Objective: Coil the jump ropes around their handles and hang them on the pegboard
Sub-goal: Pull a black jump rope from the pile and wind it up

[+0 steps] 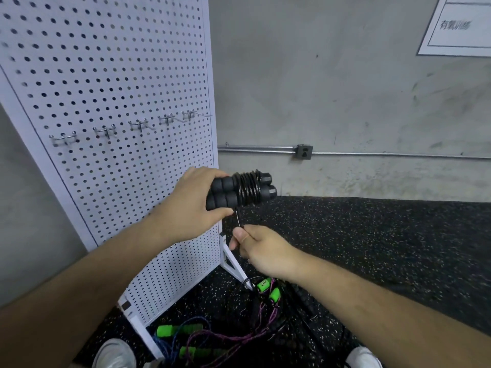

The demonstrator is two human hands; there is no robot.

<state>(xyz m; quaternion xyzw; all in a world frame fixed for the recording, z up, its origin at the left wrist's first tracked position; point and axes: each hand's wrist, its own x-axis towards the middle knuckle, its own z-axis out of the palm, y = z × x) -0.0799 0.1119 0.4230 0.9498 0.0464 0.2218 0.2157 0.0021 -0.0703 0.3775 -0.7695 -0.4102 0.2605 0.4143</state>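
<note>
My left hand (191, 200) grips two black foam handles (233, 192) held side by side, with black rope wound in several turns around them (248, 188). A short length of that rope (237, 217) runs down from the handles to my right hand (261, 248), which pinches it between thumb and fingers. The white pegboard (106, 75) stands upright to the left, with a row of bare metal hooks (106, 130) across its middle. More jump ropes with green handles (265, 286) and purple and blue cords lie tangled on the floor below.
The pegboard stands on white feet (233, 266) on black speckled rubber flooring (372, 248). A grey concrete wall behind carries a metal conduit with an outlet box (303, 152) and a paper sign (457, 25). My white shoes (117, 354) show at the bottom edge.
</note>
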